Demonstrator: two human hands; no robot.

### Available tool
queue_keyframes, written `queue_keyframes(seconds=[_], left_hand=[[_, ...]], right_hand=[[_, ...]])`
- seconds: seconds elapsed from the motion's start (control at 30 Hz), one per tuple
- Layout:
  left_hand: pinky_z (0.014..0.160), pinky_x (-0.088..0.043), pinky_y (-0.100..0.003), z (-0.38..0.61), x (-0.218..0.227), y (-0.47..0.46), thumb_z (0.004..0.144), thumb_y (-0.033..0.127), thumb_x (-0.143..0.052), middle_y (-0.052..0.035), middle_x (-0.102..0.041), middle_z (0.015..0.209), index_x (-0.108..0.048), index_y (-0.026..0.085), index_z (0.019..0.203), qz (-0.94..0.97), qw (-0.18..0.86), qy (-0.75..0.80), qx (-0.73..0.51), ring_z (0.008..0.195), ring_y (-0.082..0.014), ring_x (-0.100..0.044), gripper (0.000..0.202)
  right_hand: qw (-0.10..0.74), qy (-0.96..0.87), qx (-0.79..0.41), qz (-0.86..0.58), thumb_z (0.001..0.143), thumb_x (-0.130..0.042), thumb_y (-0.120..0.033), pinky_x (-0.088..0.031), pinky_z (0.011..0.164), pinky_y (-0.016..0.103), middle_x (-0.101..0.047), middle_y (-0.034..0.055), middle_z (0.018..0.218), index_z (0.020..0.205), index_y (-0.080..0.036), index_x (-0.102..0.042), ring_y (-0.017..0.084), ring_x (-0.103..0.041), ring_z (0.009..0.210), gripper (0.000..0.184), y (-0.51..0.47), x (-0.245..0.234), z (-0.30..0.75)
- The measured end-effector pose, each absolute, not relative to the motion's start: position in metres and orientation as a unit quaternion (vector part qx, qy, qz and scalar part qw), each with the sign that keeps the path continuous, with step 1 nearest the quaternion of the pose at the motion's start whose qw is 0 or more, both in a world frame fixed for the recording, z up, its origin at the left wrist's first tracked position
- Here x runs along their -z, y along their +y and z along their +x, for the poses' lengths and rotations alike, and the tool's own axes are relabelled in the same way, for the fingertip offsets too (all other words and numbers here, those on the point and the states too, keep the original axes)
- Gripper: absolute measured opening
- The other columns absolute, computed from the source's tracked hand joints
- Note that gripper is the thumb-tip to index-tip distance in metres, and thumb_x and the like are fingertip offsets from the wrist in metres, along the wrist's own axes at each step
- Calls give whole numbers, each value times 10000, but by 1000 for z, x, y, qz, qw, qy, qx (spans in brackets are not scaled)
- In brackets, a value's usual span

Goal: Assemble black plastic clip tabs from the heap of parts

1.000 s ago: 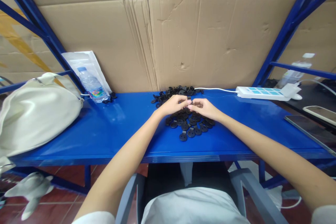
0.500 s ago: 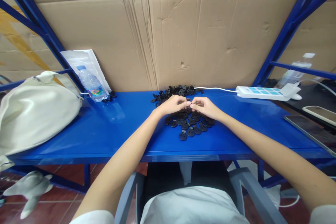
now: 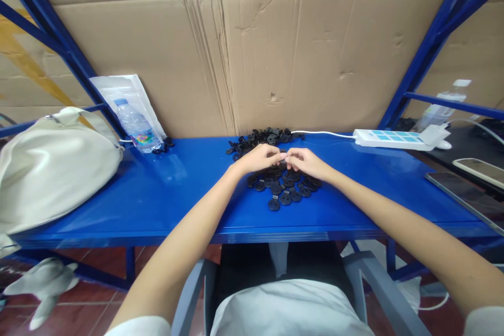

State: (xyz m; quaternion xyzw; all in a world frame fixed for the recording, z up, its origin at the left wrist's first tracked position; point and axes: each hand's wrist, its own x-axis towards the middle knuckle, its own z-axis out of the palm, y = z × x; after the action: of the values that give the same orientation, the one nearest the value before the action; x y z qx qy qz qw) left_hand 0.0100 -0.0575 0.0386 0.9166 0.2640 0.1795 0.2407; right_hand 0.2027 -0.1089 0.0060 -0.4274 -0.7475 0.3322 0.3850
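Observation:
My left hand and my right hand meet over the middle of the blue table, thumbs and fingers pinched close together. Whatever lies between the fingertips is small and mostly hidden by them. Just below and in front of the hands lie several flat black round pieces, each with holes and a short tab. Behind the hands is a heap of small black parts, partly covered by my left hand.
The blue table backs onto a cardboard wall. At left are a cream bag, a water bottle and a white pouch. On the right lie a white power strip and a phone.
Both hands stay in almost the same place. The fingertips have shifted slightly, and a dark bit that showed above them is now less visible.

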Motion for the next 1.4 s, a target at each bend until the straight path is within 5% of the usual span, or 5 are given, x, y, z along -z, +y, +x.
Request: queue_keyframes(seconds=[0.63, 1.4], left_hand=[[636, -419, -225, 12, -35, -55, 928, 537, -415, -15, -614, 704, -614, 133, 816, 916, 233, 257, -199, 654, -118, -556, 465], [615, -407, -221, 9, -34, -50, 913, 514, -447, -18, -625, 677, -634, 124, 775, 918, 237, 256, -190, 629, -116, -560, 454]], right_hand=[[416, -759, -323, -383, 865, -536, -526, -436, 597, 268, -615, 29, 683, 737, -181, -523, 124, -522, 575, 367, -100, 0, 208], [403, -752, -336, -399, 874, -532, -461, -462, 602, 273, -641, 44, 726, 791, -172, -546, 127, -555, 603, 301, -101, 4, 202]])
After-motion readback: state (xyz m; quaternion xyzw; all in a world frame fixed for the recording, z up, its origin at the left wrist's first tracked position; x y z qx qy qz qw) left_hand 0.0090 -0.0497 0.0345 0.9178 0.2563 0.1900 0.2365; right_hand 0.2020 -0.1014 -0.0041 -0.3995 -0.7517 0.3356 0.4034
